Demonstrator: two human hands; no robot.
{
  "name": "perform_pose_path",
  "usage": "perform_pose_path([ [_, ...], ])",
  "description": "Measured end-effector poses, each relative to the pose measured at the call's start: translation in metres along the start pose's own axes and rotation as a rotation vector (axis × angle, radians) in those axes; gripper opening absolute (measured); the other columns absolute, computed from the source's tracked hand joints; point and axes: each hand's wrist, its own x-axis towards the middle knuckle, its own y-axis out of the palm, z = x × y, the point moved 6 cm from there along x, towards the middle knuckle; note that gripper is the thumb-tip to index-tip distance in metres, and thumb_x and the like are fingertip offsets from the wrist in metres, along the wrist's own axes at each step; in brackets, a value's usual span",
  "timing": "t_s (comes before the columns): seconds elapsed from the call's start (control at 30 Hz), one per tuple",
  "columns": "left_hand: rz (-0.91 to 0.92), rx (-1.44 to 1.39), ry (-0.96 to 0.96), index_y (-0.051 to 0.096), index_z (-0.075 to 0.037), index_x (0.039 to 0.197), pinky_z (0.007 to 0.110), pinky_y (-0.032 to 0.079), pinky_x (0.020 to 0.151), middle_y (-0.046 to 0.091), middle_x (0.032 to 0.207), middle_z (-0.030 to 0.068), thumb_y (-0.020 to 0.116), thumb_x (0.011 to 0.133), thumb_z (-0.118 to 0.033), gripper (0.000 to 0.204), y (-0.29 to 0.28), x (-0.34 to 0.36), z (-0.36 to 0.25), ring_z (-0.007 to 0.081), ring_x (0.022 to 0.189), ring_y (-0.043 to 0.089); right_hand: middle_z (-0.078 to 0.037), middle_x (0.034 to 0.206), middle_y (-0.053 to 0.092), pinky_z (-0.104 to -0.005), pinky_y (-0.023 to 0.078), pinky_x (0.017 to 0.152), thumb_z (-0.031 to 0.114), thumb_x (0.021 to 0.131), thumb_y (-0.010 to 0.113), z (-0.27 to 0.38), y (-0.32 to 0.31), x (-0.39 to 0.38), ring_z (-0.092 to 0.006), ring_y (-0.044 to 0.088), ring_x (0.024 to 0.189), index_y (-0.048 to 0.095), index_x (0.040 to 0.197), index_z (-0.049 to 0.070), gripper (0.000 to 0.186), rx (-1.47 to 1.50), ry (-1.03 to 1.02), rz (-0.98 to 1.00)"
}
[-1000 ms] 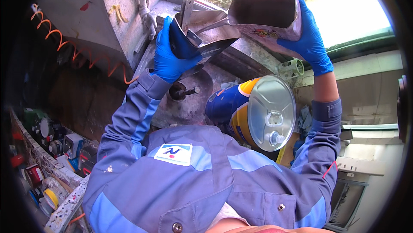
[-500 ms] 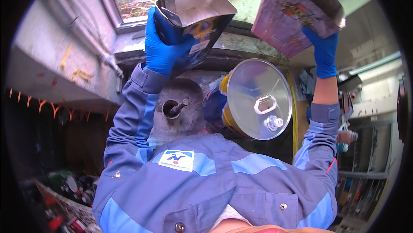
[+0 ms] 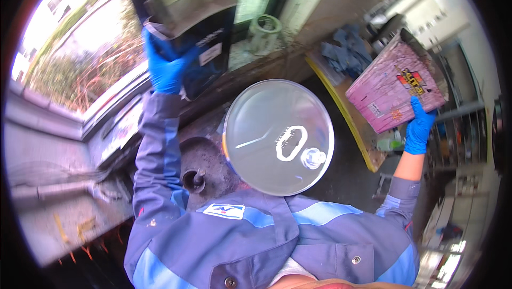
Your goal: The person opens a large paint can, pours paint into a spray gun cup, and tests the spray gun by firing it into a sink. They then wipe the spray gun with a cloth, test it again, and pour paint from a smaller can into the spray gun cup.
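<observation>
Blue gloves cover both hands. My left hand point(image 3: 166, 67), at the upper left by the window, grips a dark, open-topped metal can point(image 3: 213, 35) by its side. A blurred flat-handled tool point(image 3: 157, 12) stands in that can; its lower end is hidden. Out to the right, my right hand point(image 3: 420, 131) holds a pink, stained, open-topped can point(image 3: 386, 86) near its lower edge, tilted. Its inside cannot be seen. Between my arms stands a large drum with a grey round lid point(image 3: 253, 123), a white handle point(image 3: 281, 154) and a clear cap point(image 3: 313, 158).
Beside the drum sits a dirty metal basin with a short post point(image 3: 198, 179). A greenish glass jar point(image 3: 264, 35) stands on the window sill. Right of the drum, a yellow-edged bench point(image 3: 341, 105) bears a crumpled blue-grey cloth point(image 3: 345, 51) and a green bottle point(image 3: 390, 144). Shelving point(image 3: 461, 107) lies farther right.
My view has turned to the right, bringing the bench and shelving in. The pink can has moved away from the window to over the bench side. Both hands keep their cans.
</observation>
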Motion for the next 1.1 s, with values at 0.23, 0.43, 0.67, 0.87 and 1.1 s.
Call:
perform_pose_path([
  [0.23, -0.002, 0.004, -0.204, 0.032, -0.005, 0.143, 0.041, 0.056, 0.087, 0.057, 0.121, 0.0145, 0.075, 0.067, 0.015, 0.09, -0.003, 0.015, 0.057, 0.0266, 0.104, 0.064, -0.013, 0.13, 0.052, -0.0385, 0.046, 0.102, -0.009, 0.07, 0.075, -0.036, -0.06, -0.048, -0.0255, 0.053, 0.12, 0.04, 0.138, 0.003, 0.077, 0.02, 0.097, -0.049],
  [0.43, 0.099, 0.104, -0.173, 0.042, 0.001, 0.131, 0.038, 0.053, 0.091, 0.061, 0.118, 0.0167, 0.08, 0.071, 0.004, 0.071, -0.014, 0.036, 0.077, 0.0247, 0.103, 0.064, -0.012, 0.126, 0.055, -0.0375, 0.049, 0.099, -0.005, 0.067, 0.081, -0.056, -0.086, -0.068, -0.0241, 0.056, 0.115, 0.043, 0.134, 0.002, 0.077, 0.064, 0.088, -0.097],
  [0.67, 0.138, 0.254, -0.155, 0.047, 0.0, 0.129, 0.037, 0.05, 0.095, 0.06, 0.12, 0.0126, 0.082, 0.073, -0.001, 0.065, -0.019, 0.042, 0.079, 0.0221, 0.107, 0.059, -0.012, 0.122, 0.057, -0.0362, 0.05, 0.094, 0.014, 0.06, 0.093, -0.074, -0.1, -0.093, -0.022, 0.057, 0.11, 0.046, 0.131, 0.0, 0.086, -0.257, 0.141, -0.041],
  [0.87, 0.126, 0.352, -0.148, 0.052, -0.001, 0.132, 0.035, 0.047, 0.098, 0.061, 0.124, 0.0114, 0.075, 0.082, -0.002, 0.055, -0.017, 0.037, 0.076, 0.0206, 0.108, 0.058, -0.014, 0.129, 0.054, -0.0392, 0.049, 0.099, 0.021, 0.061, 0.093, -0.086, -0.098, -0.099, -0.0269, 0.055, 0.118, 0.035, 0.14, 0.003, 0.1, -0.293, 0.077, -0.006],
  [1.1, 0.125, 0.594, -0.196, 0.062, 0.002, 0.117, 0.033, 0.05, 0.092, 0.067, 0.113, 0.0108, 0.076, 0.082, -0.006, 0.039, -0.025, 0.022, 0.094, 0.0198, 0.098, 0.062, -0.016, 0.137, 0.048, -0.0411, 0.048, 0.102, 0.026, 0.06, 0.093, -0.091, -0.11, -0.157, -0.0302, 0.051, 0.126, 0.026, 0.146, 0.006, 0.111, -0.306, 0.002, -0.04],
])
